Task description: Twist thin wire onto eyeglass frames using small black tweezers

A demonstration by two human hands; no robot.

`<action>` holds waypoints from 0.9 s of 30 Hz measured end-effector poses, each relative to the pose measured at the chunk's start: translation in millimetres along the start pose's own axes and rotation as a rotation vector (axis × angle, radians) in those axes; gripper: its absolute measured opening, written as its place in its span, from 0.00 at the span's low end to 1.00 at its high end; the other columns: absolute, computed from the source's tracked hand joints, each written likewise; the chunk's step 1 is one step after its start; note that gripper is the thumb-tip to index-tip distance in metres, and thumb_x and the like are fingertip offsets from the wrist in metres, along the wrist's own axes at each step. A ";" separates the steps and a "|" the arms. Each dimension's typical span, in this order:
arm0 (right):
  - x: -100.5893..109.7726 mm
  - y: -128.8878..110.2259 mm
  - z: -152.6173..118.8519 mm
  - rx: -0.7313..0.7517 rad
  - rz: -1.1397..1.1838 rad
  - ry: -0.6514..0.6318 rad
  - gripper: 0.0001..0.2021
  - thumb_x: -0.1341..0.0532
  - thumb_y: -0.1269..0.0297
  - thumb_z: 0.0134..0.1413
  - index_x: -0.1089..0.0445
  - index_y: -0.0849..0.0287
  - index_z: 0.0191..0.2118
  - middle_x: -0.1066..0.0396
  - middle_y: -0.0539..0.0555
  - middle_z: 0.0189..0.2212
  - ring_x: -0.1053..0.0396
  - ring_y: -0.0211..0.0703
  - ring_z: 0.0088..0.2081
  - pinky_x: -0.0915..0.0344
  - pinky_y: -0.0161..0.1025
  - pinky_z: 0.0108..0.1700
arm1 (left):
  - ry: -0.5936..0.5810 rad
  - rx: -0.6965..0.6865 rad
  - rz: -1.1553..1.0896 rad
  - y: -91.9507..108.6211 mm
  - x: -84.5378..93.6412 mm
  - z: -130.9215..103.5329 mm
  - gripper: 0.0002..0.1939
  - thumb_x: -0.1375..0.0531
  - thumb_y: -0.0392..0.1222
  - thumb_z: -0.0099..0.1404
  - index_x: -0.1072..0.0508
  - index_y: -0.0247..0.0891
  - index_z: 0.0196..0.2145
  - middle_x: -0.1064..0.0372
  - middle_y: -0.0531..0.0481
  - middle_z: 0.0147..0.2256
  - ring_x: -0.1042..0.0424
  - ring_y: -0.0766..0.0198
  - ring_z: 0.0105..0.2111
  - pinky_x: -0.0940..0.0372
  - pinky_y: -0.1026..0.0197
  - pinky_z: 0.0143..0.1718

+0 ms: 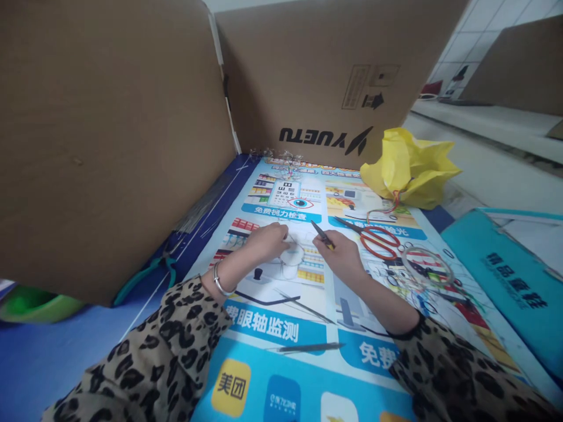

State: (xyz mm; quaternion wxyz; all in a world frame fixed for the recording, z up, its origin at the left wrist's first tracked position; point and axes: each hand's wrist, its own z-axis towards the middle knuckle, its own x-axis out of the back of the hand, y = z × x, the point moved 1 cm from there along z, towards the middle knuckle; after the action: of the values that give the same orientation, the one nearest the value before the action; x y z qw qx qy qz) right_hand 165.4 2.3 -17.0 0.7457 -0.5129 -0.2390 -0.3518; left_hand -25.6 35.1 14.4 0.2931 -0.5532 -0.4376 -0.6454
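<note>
My left hand [271,241], with a bangle at its wrist, is closed in a pinch above the printed sheet [308,302]. From its fingertips a thin wire [303,253] appears to curve round in a loop; the pinched end is hidden. Facing it, my right hand [338,252] is wrapped around a small pair of pliers [323,235]. The dark jaws point up and left, apart from the left hand. Beyond the right hand lie scissors [378,242] with red-orange handles.
Tall cardboard panels [308,76] stand behind and at left. A crumpled yellow paper [404,167] sits at the back right, near a coil [427,266] amid tangled wires. Teal-handled pliers [149,275] and thin rods [197,208] lie left. A turquoise box [505,281] is at right.
</note>
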 end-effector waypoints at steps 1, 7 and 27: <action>0.3 -0.7 -0.1 0.002 0.004 -0.002 0.08 0.46 0.59 0.49 0.32 0.56 0.30 0.30 0.50 0.28 0.33 0.39 0.33 0.40 0.36 0.36 | -0.004 0.022 0.010 0.6 1.0 -1.1 0.10 0.44 0.46 0.57 0.31 0.38 0.34 0.32 0.44 0.37 0.32 0.58 0.35 0.41 0.60 0.33; 2.0 -3.5 -1.2 0.018 0.023 -0.030 0.08 0.46 0.60 0.50 0.33 0.56 0.30 0.30 0.50 0.29 0.34 0.40 0.34 0.40 0.36 0.37 | 0.008 0.089 0.079 -1.8 3.8 -2.0 0.12 0.45 0.49 0.57 0.30 0.39 0.34 0.33 0.44 0.39 0.31 0.56 0.35 0.40 0.58 0.33; -7.3 -6.9 9.5 0.032 0.025 -0.047 0.09 0.46 0.60 0.50 0.32 0.56 0.31 0.31 0.50 0.29 0.34 0.39 0.33 0.41 0.36 0.37 | 0.052 0.167 0.135 -6.9 -8.2 4.1 0.13 0.52 0.41 0.61 0.30 0.36 0.37 0.30 0.40 0.37 0.29 0.53 0.36 0.38 0.57 0.34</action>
State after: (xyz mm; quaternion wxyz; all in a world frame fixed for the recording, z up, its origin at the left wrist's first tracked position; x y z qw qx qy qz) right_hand 155.5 11.6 -14.8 0.7524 -0.5118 -0.2555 -0.3266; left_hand -27.9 40.9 4.8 0.3923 -0.5383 -0.4439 -0.5994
